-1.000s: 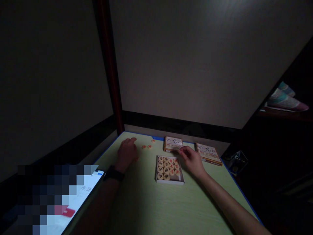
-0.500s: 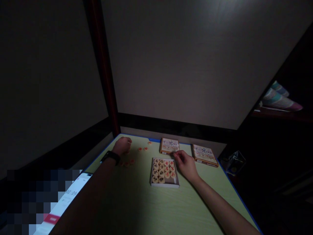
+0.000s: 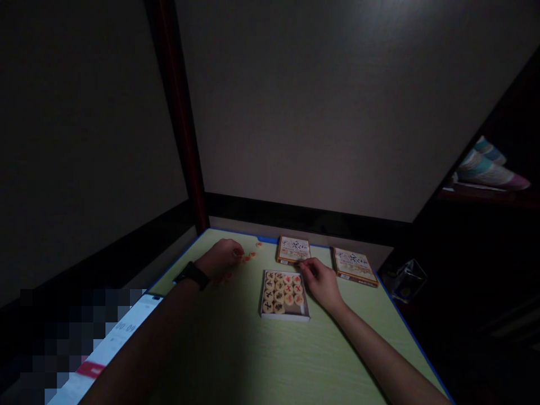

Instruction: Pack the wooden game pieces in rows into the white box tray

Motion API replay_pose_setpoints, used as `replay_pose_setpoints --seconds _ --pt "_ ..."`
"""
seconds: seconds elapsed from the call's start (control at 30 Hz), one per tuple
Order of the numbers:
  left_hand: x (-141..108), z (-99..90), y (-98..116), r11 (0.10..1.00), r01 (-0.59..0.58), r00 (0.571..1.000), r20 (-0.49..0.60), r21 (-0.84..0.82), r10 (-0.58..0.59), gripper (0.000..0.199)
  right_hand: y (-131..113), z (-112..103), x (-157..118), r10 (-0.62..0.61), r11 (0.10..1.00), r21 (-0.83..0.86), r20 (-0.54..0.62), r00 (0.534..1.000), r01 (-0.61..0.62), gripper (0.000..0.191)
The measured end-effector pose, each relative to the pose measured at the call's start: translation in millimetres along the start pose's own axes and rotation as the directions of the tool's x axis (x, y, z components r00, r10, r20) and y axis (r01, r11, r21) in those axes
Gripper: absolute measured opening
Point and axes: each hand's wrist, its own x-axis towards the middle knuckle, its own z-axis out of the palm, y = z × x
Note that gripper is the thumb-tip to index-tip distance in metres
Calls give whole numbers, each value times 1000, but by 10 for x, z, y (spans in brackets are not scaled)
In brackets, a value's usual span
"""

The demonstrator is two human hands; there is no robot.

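Currently the left hand (image 3: pixel 221 254), a dark watch (image 3: pixel 196 275) on its wrist, curls beside loose red-marked discs (image 3: pixel 252 254) on the green table (image 3: pixel 270 360); whether it grips one is unclear. Fingertips drawn together, the right hand (image 3: pixel 324 283) hovers by the open tray's upper right corner; its grasp cannot be told either. Black- and red-marked discs (image 3: pixel 279 296) fill the tray (image 3: pixel 302 311) except at lower right. Beyond lie two printed boxes (image 3: pixel 294 249), and a lit phone (image 3: pixel 122 332) sits at lower left.
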Motion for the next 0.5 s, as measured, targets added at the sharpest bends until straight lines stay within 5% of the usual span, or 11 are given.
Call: replay_pose_setpoints --seconds 0.13,0.3,0.4,0.5 --pt "-164 -12 98 995 59 983 176 -81 -44 26 -6 -1 2 -2 1000 8 -2 1000 2 28" --pt "-228 -89 211 998 57 976 213 -26 -50 31 -40 -18 7 -2 1000 1 -7 1000 2 28" --pt "-254 -88 249 994 48 992 108 101 -59 33 -49 -28 10 -1 1000 -14 -6 1000 1 28" --pt "-349 18 257 945 32 990 -143 326 16 31 -44 -32 10 1 1000 -21 0 1000 -1 29"
